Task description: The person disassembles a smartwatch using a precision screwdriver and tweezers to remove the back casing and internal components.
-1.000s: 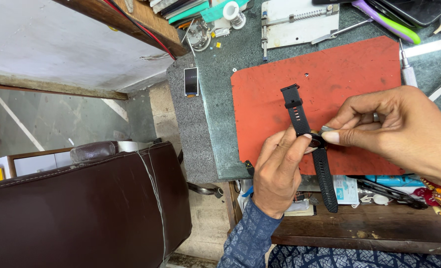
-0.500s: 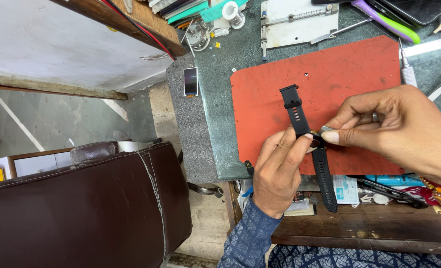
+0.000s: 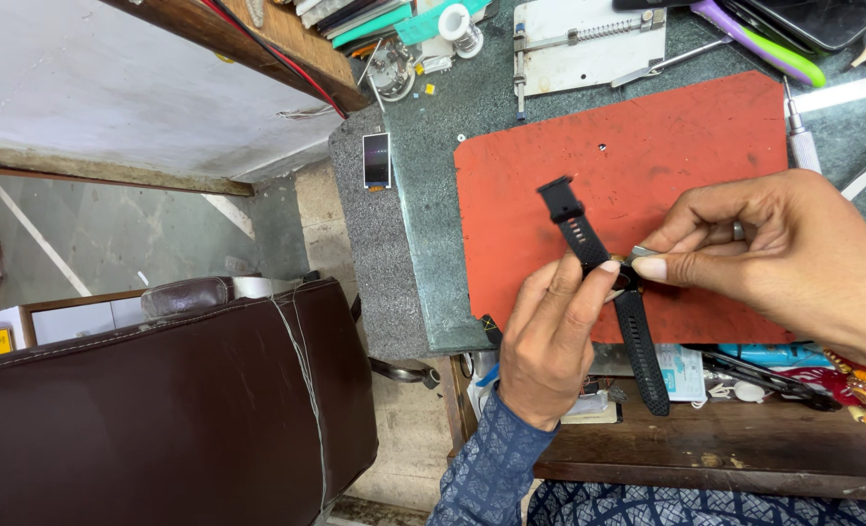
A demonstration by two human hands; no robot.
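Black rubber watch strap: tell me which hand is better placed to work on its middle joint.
Probably the right hand: its fingertips pinch right at the middle of the black rubber watch strap, above the red work mat. The left hand grips from below, steadying it.

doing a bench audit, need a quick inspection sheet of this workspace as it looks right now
surface: green stone bench top with a red work mat on it; wooden ledge at the near edge
job's things: black wristwatch with perforated strap, held above the mat
clutter: small phone screen, metal jig plate, purple and green tool, screwdriver, solder spool
grippers: left hand pinches the watch from below; right hand, ring on one finger, pinches at the watch body
cables: red wire along the wooden shelf edge
surroundings: dark brown leather seat, pale wall, concrete floor
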